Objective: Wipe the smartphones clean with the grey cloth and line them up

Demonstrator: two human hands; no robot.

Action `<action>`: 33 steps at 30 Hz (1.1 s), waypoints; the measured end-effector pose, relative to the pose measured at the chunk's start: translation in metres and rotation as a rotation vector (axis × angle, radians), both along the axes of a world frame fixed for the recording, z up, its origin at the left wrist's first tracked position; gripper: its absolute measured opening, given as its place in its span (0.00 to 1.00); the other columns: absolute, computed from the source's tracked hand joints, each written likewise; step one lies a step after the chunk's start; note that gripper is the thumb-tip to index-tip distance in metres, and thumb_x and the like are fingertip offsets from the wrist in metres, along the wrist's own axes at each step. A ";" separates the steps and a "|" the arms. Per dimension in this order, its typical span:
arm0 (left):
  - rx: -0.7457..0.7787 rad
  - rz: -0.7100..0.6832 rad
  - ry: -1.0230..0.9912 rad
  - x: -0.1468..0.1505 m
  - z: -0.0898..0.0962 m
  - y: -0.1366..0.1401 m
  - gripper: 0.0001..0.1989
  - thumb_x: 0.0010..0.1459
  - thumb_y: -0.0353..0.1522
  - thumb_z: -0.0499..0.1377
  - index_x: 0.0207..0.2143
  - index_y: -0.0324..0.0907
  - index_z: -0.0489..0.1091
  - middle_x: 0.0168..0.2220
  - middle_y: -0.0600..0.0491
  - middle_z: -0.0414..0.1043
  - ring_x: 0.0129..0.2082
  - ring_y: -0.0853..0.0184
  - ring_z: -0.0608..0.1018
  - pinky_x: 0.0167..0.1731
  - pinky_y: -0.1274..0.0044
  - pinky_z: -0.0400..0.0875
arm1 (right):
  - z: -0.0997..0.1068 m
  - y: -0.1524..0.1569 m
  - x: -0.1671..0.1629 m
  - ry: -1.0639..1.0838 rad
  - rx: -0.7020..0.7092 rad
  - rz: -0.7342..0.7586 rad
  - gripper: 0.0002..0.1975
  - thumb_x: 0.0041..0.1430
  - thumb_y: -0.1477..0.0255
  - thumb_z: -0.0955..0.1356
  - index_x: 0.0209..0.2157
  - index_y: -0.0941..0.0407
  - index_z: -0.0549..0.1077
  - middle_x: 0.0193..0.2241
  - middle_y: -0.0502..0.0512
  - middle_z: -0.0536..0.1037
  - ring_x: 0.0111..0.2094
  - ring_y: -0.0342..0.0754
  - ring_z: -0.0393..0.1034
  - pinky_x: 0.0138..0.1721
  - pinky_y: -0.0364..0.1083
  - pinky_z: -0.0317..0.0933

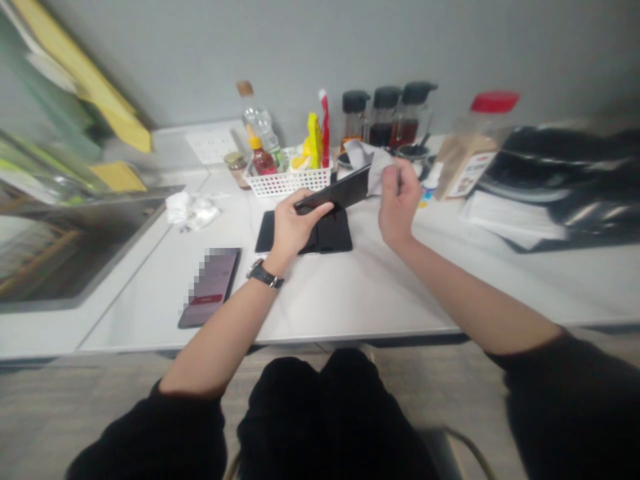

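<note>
My left hand is closed around one end of a dark, flat smartphone, held tilted above the counter. At the phone's far end, my right hand pinches a pale grey-white tissue against its edge. Below the raised phone, two more dark phones lie side by side on the white counter, partly covered by my left hand. Another phone with a lit, partly pixelated screen rests to the left of my left forearm.
Crumpled white tissues lie near the sink on the left. Behind my hands stand a white basket with a sauce bottle, black-lidded dispensers and a red-lidded jar. Black pans sit at the right.
</note>
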State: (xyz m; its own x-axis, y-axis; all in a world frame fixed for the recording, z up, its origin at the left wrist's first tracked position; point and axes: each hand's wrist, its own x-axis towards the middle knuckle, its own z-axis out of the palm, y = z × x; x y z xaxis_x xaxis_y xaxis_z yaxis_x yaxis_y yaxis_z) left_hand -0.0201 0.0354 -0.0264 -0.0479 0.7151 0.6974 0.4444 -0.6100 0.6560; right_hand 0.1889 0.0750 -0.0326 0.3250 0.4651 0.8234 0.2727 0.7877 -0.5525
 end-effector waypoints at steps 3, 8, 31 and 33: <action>0.018 -0.020 0.117 -0.006 0.001 -0.001 0.09 0.58 0.36 0.74 0.35 0.42 0.79 0.33 0.57 0.83 0.35 0.65 0.83 0.39 0.76 0.75 | 0.011 -0.020 -0.002 -0.114 0.152 -0.045 0.20 0.78 0.52 0.62 0.45 0.51 0.78 0.40 0.54 0.81 0.44 0.51 0.79 0.49 0.54 0.77; 0.143 -0.089 0.408 -0.007 -0.002 -0.013 0.09 0.67 0.33 0.66 0.48 0.43 0.79 0.42 0.50 0.85 0.42 0.61 0.86 0.46 0.73 0.78 | 0.016 -0.040 -0.007 -0.477 0.643 0.029 0.13 0.79 0.62 0.64 0.55 0.48 0.79 0.41 0.51 0.84 0.41 0.48 0.81 0.43 0.50 0.77; 0.017 0.247 0.766 -0.004 0.001 -0.016 0.18 0.67 0.29 0.58 0.54 0.46 0.82 0.42 0.47 0.87 0.41 0.56 0.86 0.43 0.71 0.76 | -0.005 -0.023 -0.006 -0.670 0.392 0.030 0.26 0.81 0.65 0.57 0.76 0.44 0.59 0.64 0.54 0.80 0.65 0.52 0.76 0.72 0.58 0.66; 0.005 0.260 0.778 -0.003 0.002 -0.018 0.14 0.67 0.30 0.58 0.48 0.46 0.83 0.40 0.47 0.86 0.41 0.55 0.86 0.41 0.70 0.75 | -0.005 -0.020 -0.004 -0.681 0.421 0.044 0.27 0.81 0.65 0.58 0.76 0.42 0.58 0.65 0.53 0.79 0.65 0.52 0.76 0.72 0.57 0.66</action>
State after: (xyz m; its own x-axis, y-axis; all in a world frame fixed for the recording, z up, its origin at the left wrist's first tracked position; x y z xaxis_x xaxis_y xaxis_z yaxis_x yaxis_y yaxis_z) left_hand -0.0228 0.0179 -0.0243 0.2873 0.7444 0.6028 0.8987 -0.4272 0.0991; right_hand 0.1852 0.0550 -0.0372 -0.3237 0.0717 0.9434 0.4069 0.9108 0.0704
